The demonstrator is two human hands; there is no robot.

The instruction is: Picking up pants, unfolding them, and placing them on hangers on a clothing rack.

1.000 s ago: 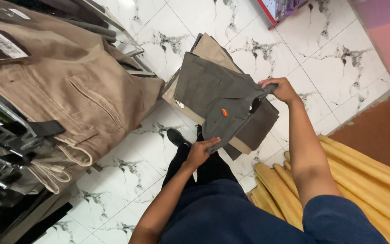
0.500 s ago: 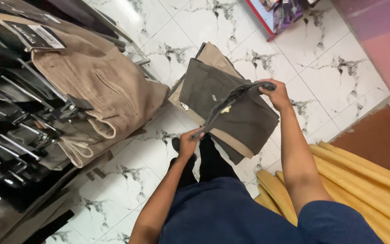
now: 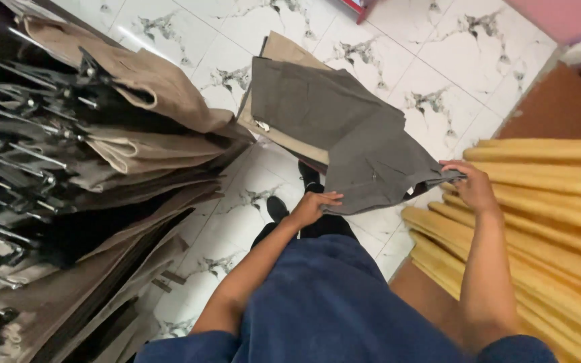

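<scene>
Trousers [image 3: 364, 144] between hanging rack [image 3: 68, 175] and rolls [image 3: 546, 195]

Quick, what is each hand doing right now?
Left hand: closed on the grey trousers, at their lower edge.
Right hand: gripping the same trousers' other end.

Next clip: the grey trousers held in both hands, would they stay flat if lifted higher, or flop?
Probably flop: the grey trousers sag between the left hand and right hand. Likely light, since fingertip grips hold them. Unlikely to slip; the cloth looks matte.
</scene>
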